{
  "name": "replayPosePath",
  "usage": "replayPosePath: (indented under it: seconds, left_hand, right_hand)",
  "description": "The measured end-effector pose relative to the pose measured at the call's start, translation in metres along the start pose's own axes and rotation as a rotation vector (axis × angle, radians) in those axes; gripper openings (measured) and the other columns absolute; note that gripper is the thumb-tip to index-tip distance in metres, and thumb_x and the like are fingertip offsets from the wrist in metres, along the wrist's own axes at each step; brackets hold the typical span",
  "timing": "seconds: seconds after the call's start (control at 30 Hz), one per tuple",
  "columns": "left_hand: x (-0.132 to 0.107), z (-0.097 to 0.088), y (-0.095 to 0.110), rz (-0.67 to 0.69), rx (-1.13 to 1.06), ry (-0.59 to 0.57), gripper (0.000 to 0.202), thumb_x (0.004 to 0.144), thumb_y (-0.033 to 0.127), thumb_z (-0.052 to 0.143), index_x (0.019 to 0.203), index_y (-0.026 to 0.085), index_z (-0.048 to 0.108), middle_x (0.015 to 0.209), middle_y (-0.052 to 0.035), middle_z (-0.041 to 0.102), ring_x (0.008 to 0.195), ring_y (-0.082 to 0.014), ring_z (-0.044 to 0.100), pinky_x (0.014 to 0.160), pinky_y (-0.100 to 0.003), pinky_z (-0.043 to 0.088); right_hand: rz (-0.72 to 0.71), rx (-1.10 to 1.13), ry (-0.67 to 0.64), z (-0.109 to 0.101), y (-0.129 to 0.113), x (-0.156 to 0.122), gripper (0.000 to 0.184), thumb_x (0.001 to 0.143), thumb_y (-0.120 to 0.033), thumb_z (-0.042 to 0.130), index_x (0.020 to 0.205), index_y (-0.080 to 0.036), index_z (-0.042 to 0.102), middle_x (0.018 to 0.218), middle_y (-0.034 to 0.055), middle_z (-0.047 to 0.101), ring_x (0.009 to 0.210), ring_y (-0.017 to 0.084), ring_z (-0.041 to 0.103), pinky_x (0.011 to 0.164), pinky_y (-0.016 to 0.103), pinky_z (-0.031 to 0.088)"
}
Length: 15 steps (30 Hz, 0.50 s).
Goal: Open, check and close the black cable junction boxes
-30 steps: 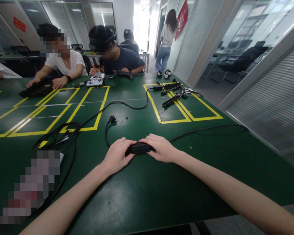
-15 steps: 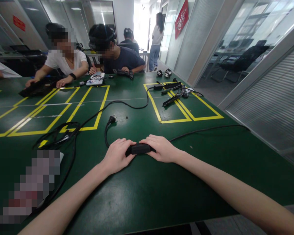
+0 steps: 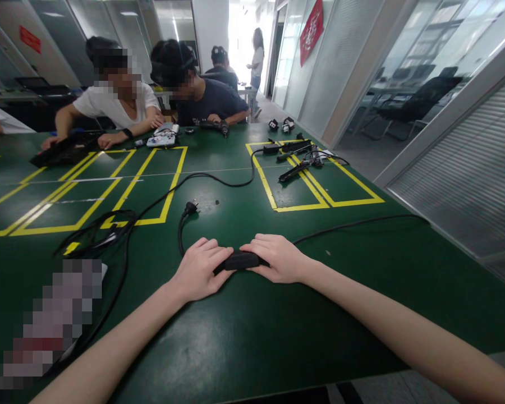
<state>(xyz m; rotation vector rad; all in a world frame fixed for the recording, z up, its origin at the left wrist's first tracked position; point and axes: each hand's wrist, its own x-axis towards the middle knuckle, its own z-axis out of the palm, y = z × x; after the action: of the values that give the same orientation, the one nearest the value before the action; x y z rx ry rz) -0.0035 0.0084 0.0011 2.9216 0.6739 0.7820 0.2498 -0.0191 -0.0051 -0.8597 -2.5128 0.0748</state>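
Both my hands hold a small black block-shaped piece (image 3: 241, 260), which looks like part of a power cord, low over the green table. My left hand (image 3: 202, 269) has its fingers wrapped round the left end, and my right hand (image 3: 275, 258) grips the right end. Beyond my left hand a short black cable curves up to a plug (image 3: 191, 209) lying on the table. From behind my right hand a black cable (image 3: 345, 224) runs off towards the right edge. My palms and the undersides of the ends are hidden.
A coiled black cable (image 3: 96, 238) lies left, beside a blurred-out flat object (image 3: 54, 325). Yellow tape rectangles (image 3: 273, 193) mark the green table (image 3: 219, 336). Black tool parts (image 3: 294, 168) lie far right. Two people sit across: one handles a dark case (image 3: 63, 150), the other has a drill (image 3: 219, 127) nearby.
My hands and the black piece have stayed almost in place, dipping slightly. The co-worker at the left has leaned a little, and the far standing person has moved away.
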Motion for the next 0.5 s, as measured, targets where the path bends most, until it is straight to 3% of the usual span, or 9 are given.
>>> replayPosePath:
  seconds: [0.17,0.33,0.5]
  left_hand:
    - [0.0013,0.0000,0.0028,0.018,0.011,0.012,0.027,0.103,0.034,0.055,0.109,0.012,0.070,0.082,-0.0070,0.073,0.071,-0.0205,0.060,0.068,-0.036,0.043]
    - [0.0022,-0.0018,0.0046,0.013,0.008,0.014,0.027,0.102,0.032,0.055,0.115,0.012,0.069,0.089,-0.0088,0.075,0.079,-0.0224,0.063,0.073,-0.037,0.047]
    - [0.0031,-0.0022,0.0056,0.047,0.004,-0.003,0.038,0.102,0.035,0.056,0.134,0.014,0.062,0.102,-0.0108,0.076,0.093,-0.0247,0.067,0.082,-0.038,0.051]
  right_hand:
    - [-0.030,-0.132,-0.027,-0.0040,-0.0034,0.0012,0.044,0.104,-0.053,0.052,0.108,-0.011,0.066,0.087,0.0109,0.069,0.080,0.022,0.061,0.070,0.032,0.048]
    - [-0.006,-0.167,-0.057,-0.0058,-0.0052,0.0015,0.042,0.105,-0.052,0.051,0.105,-0.013,0.067,0.086,0.0095,0.068,0.077,0.021,0.059,0.067,0.032,0.044]
    - [0.010,-0.174,-0.044,-0.0041,-0.0062,0.0009,0.042,0.105,-0.051,0.050,0.106,-0.013,0.066,0.082,0.0084,0.067,0.076,0.021,0.058,0.067,0.032,0.043]
